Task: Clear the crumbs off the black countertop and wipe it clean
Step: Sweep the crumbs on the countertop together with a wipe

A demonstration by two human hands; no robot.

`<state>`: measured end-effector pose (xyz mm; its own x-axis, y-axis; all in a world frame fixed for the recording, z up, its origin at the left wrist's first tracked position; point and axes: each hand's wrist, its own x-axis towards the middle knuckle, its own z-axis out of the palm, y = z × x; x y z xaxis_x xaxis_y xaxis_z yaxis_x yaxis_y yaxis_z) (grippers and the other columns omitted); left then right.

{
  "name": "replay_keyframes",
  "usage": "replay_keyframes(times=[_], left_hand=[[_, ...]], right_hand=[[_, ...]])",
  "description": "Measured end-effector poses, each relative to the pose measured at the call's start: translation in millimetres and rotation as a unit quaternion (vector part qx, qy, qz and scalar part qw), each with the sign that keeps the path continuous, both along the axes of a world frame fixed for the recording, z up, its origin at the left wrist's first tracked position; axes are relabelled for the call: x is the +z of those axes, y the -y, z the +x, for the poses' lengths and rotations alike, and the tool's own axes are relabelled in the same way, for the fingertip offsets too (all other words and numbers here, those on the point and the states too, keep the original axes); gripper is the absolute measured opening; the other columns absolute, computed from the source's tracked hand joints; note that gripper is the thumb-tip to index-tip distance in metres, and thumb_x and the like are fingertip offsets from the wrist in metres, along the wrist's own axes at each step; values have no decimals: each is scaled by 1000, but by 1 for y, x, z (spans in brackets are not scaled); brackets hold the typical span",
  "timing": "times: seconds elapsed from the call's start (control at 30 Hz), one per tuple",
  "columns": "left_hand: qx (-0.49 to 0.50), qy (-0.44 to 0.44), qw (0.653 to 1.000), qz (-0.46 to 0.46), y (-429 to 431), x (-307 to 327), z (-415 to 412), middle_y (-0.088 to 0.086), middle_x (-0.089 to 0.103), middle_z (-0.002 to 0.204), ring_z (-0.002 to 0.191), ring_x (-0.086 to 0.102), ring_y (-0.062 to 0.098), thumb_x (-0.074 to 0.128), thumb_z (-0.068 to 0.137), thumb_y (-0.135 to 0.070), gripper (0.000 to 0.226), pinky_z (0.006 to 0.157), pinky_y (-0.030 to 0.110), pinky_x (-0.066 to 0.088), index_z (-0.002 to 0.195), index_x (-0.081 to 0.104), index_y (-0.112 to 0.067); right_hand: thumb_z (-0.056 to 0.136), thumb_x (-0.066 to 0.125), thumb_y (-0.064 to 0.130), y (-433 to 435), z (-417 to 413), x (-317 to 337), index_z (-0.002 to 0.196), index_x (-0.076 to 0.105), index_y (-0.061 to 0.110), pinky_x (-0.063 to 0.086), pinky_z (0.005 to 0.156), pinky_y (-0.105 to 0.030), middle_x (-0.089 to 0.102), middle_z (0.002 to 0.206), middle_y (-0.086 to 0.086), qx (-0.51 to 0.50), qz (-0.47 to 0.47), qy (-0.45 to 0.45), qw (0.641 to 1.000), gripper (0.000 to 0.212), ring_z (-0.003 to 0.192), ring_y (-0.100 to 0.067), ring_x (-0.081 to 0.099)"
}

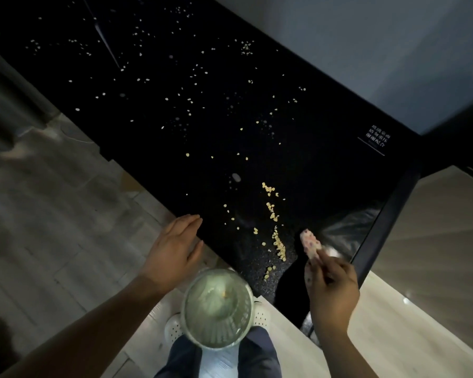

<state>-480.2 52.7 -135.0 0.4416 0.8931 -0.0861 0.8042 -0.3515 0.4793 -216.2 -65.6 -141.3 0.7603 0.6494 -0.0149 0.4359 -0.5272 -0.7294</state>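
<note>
Crumbs (277, 236) scattered across black countertop (325, 170)

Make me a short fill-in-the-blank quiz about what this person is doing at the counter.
1. The right hand grips a spotted ___.
2. The left hand is open and holds ___.
3. Yellow crumbs lie on the ___ countertop.
4. The round bin by the person's shoes is pale ___.
Missing words: cloth; nothing; black; green.
</note>
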Motion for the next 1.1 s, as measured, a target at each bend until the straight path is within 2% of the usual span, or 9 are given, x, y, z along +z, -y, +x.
replay_keyframes(times=[0.13,0.3,0.4,0.47,0.57,0.77,0.87,0.97,1.1], left_hand=[[-14,-12,1000,-6,-4,-2,-5,6,51,137,127,46,22,60,88,-22,49,105,25,28,134,51,-7],[-33,-20,999,-15,-6,-4,-8,5,45,142,132,39,22,60,89,-25,51,108,25,26,135,49,-6],[-50,-24,998,-19,-10,-5,-11,0,39,145,134,32,16,54,91,-31,53,108,19,20,139,44,-9],[-68,-30,997,-21,-13,-5,-15,-1,36,147,135,29,16,51,92,-33,54,109,20,21,141,41,-10],[-100,-45,994,-13,-16,-5,-19,-1,33,148,135,27,16,48,93,-35,55,110,22,22,142,39,-11],[-111,-49,993,-3,-20,-3,-17,3,38,144,133,30,20,50,92,-33,53,109,27,28,139,44,-8],[-108,-47,993,0,-21,-4,-16,5,42,140,130,35,23,53,91,-30,51,107,30,31,136,48,-6],[-100,-53,994,9,-19,-7,-14,6,45,137,125,40,25,56,89,-28,50,103,32,35,133,51,-5],[-78,-52,995,30,-14,-11,-7,12,54,125,112,51,31,66,83,-20,46,92,38,45,123,58,0]], right_hand=[[83,69,2,5,-31,-9,108,71,3,32,77,-2,58,101,-12,-26,4,10,1000,24,86,-18,55],[83,69,1,-24,-77,-8,108,70,2,27,77,9,54,101,-8,-21,34,6,999,25,85,-14,52],[86,67,4,-43,-78,-3,108,70,2,35,72,2,58,102,-10,-31,52,-34,998,23,83,-13,54],[86,67,8,-39,-66,2,108,71,5,41,73,-13,60,102,-9,-57,57,-25,996,22,82,-14,56],[86,68,10,-13,-57,7,108,72,9,46,74,-22,58,100,0,-85,67,-1,994,22,85,-17,59],[85,67,5,4,-34,9,109,71,3,32,71,-9,61,103,-15,-88,17,60,994,24,84,-24,59],[85,63,1,-12,-10,12,110,69,0,30,70,-6,58,106,-21,-101,4,51,994,25,81,-24,56],[87,61,2,-24,-8,5,110,68,-1,27,65,0,57,107,-20,-97,-16,33,995,24,78,-19,51],[86,63,-2,-40,-35,-3,107,70,1,30,73,7,56,111,-13,-14,8,-15,1000,23,84,-10,49]])
